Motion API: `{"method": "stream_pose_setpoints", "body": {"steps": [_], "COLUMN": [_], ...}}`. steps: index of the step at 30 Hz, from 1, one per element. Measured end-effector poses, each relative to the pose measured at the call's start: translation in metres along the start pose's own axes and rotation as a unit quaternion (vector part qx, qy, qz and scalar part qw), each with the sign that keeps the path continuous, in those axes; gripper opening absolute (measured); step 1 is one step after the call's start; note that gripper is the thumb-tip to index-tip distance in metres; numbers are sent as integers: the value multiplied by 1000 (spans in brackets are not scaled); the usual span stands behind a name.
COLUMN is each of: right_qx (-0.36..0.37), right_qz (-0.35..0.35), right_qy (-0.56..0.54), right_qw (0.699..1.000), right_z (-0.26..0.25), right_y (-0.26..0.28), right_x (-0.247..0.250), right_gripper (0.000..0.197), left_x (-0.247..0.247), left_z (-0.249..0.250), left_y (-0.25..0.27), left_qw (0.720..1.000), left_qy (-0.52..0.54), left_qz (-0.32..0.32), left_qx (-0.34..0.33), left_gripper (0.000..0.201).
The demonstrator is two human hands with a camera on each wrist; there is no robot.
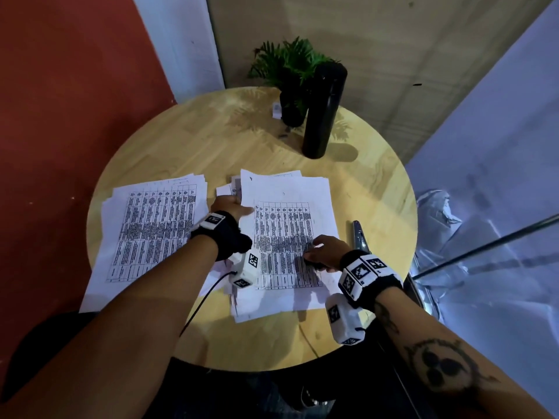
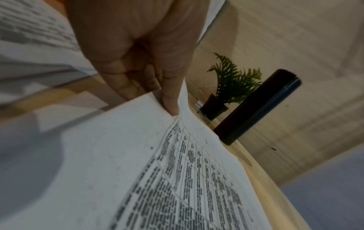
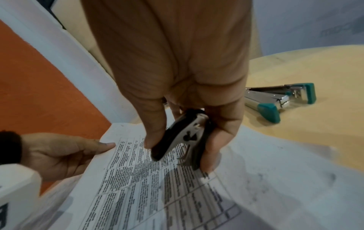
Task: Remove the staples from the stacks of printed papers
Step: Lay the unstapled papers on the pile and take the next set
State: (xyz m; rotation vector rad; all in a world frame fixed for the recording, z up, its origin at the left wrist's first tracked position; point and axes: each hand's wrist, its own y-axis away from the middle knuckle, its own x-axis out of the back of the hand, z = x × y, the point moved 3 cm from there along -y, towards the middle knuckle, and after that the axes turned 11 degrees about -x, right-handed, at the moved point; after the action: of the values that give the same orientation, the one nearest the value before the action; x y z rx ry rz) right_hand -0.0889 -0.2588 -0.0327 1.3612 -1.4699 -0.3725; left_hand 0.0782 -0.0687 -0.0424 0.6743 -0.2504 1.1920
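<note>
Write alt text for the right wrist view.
A right hand grips a staple remover just above a printed sheet. The left hand holds the sheet's edge, thumb on top, and a teal stapler lies behind on the wooden table.

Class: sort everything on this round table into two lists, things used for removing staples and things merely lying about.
In use:
staple remover, held in right hand
right paper stack, its edge held by left hand
left paper stack

Lying about:
stapler
black flask
potted plant
</note>
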Motion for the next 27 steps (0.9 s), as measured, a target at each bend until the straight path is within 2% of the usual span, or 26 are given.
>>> {"method": "stream_pose_setpoints", "body": {"steps": [3,5,7,12,14,16,18,21,22,25,27], "right_qx": [43,64,77,154,182,218,249,274,278,300,319], "right_qz": [39,70,84,88,70,21,-28,-61,-64,-65,-66], "right_qy": [-29,-62,-139,-309,-373,-411,-401,-373,-368,-362,-359], "right_qw": [998,994,984,934,907,885,881,885,885,880,875], "right_z": [-7,-15,-23,-52,-63,-75,-85,-98,-101,-109,-114], "right_y": [3,7,16,46,64,82,93,108,110,120,127], "right_x": [8,18,32,72,89,103,113,122,123,127,131], "right_gripper": [55,64,66,36,29,28,37,25,32,77,89], "left_x": [10,16,24,46,57,68,76,90,95,110,120], "left_z": [15,21,29,60,68,75,77,85,88,96,101], "left_y": [15,18,26,54,62,69,71,78,80,88,90], "left_qw": [995,987,979,950,942,937,936,933,932,929,929], "left_qy": [77,133,172,250,261,265,262,260,261,250,239], "left_qz": [24,17,16,6,14,15,8,1,-1,-9,-8], "left_qx": [-61,-86,-108,-188,-213,-226,-236,-249,-253,-273,-281], "left_gripper": [22,7,19,21,24,22,23,26,26,26,27]}}
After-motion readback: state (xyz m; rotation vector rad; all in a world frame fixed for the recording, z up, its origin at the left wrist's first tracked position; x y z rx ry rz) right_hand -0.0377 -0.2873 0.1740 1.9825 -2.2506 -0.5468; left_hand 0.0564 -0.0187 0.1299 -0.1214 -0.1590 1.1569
